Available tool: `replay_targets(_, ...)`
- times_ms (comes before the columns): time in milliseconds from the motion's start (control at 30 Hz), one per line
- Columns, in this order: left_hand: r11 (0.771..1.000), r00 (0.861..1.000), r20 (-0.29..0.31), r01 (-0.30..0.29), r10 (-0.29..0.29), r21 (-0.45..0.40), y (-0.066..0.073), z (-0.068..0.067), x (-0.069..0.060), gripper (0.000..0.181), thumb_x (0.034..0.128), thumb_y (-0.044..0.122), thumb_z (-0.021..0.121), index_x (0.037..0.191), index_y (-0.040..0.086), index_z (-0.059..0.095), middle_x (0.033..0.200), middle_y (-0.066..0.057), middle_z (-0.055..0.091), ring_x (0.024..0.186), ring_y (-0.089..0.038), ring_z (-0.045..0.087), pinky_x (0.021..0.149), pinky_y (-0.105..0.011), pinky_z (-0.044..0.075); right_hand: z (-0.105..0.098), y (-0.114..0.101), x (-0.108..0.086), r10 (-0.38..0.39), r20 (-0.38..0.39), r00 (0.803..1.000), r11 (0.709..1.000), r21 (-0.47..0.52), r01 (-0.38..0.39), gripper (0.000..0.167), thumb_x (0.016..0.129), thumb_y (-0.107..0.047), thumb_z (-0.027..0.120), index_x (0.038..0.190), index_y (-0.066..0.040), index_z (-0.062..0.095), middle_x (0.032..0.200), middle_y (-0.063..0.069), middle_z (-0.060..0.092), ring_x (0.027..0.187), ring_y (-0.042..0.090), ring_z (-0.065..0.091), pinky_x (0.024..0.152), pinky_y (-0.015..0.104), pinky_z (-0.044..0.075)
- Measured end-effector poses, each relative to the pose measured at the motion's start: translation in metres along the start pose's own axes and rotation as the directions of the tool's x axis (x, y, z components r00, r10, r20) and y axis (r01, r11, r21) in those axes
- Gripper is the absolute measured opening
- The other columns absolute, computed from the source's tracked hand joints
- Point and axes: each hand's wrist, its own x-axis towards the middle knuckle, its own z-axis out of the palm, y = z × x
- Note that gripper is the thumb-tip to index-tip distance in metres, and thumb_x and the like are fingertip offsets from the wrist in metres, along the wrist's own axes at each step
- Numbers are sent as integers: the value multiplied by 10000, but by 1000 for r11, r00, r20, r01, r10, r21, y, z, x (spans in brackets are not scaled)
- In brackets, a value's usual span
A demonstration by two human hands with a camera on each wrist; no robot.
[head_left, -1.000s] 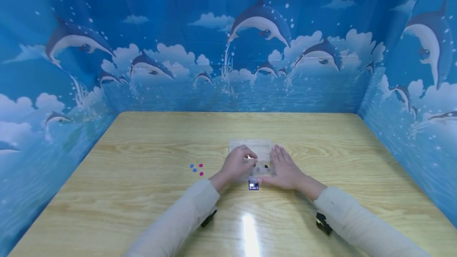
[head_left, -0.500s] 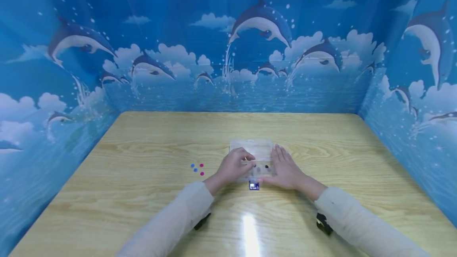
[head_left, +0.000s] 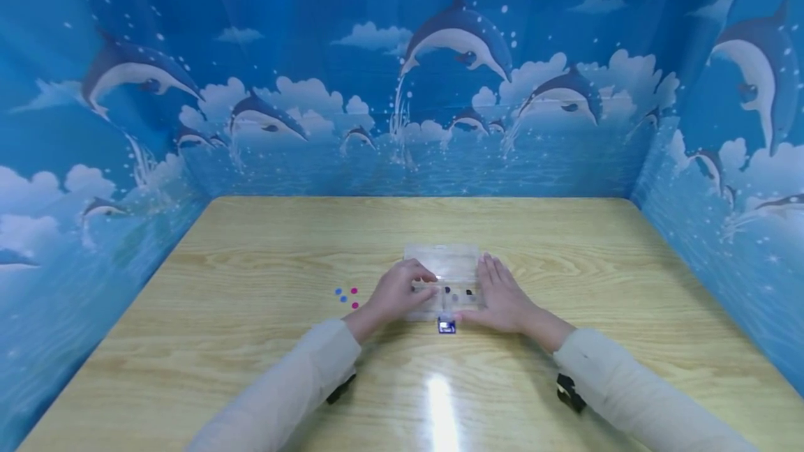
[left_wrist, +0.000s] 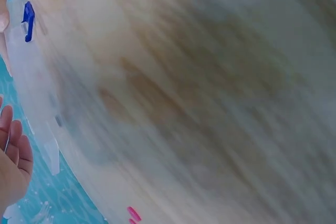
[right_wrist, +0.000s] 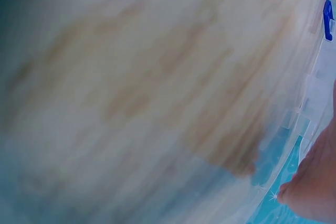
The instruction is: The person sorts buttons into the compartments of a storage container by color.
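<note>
A clear plastic box (head_left: 442, 265) lies on the table with its lid laid back. Small dark pieces (head_left: 468, 292) sit inside its front part. At the box's front edge is a blue latch-like piece (head_left: 447, 327), also visible in the left wrist view. My left hand (head_left: 397, 291) is over the box's left side, fingers loosely bent and the thumb and index fingertips apart. No held thing shows there. My right hand (head_left: 504, 300) rests along the box's right side with straight fingers, the thumb near the front edge. In the right wrist view only part of that hand (right_wrist: 315, 182) appears.
To the left of the box lie several small flat discs, blue ones (head_left: 343, 299) and pink ones (head_left: 354, 305). The wood-grain table (head_left: 264, 250) is bordered by a blue dolphin-print curtain (head_left: 314, 54) at the back and both sides.
My left hand has drawn leftward from the box's middle, and its thumb and index have parted. More of the dark pieces now shows. My right hand and the box have stayed put.
</note>
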Motion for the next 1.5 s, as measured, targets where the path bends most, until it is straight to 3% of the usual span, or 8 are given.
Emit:
replay_targets(600,999,999,-12,48,-48,-10,-13,-12,-14,232,831,237,686,1000,79,700,943,-46,662,887,-159,594,806,-306,506,-1,0,1,-7,-1,1000,1000,-10,7,1104,792,-643,557,1430,130,94,1509,316,23,1404,456,39,1151,533,82)
replay_targets(967,999,998,-48,37,-38,-16,-21,-17,-21,210,819,200,699,984,70,703,917,-29,656,862,-146,585,761,-292,511,-2,-1,0,-1,14,1000,1000,10,0,1094,799,-629,562,1432,126,87,1511,312,7,1403,459,27,1150,537,74)
replay_targets(1233,998,996,-78,49,-52,-36,-28,-24,-25,224,809,191,711,989,58,704,919,-55,666,871,-204,606,772,-340,522,-1,-2,0,2,14,1000,1000,13,-3,1090,801,-621,567,1433,125,84,1512,312,8,1403,460,28,1149,542,80)
replay_targets(1500,999,994,-104,24,-28,-38,-36,-31,-34,229,803,175,716,986,38,701,893,-76,662,840,-193,603,756,-344,524,0,-1,0,-3,10,1000,1000,9,3,1089,801,-618,568,1431,129,88,1511,315,14,1403,460,31,1148,542,87)
